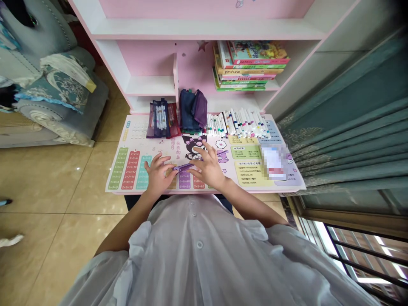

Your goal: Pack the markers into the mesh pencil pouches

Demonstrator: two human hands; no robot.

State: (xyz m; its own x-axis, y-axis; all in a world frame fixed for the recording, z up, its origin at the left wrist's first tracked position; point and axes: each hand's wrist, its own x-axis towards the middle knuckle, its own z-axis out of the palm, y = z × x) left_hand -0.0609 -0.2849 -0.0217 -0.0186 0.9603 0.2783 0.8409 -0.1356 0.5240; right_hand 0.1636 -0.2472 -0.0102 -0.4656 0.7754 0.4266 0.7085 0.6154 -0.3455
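A narrow purple strip-like item (184,167) stretches between my two hands, just above the desk mat near its front edge. Its exact kind is hard to make out; its colour resembles that of the purple pouch at the back. My left hand (159,173) pinches the left end between thumb and finger, the other fingers raised and spread. At the opposite end, my right hand (208,165) has its thumb and fingers on the strip, with the remaining fingers lifted. Part of the strip is hidden by the right hand.
Zip pouches (161,118) with pens, dark pouches (191,108) and many white markers (244,123) line the desk's back. A blurred phone-like item (274,163) lies right. Books (250,68) stack on the shelf (207,29). A curtain (344,119) hangs at right.
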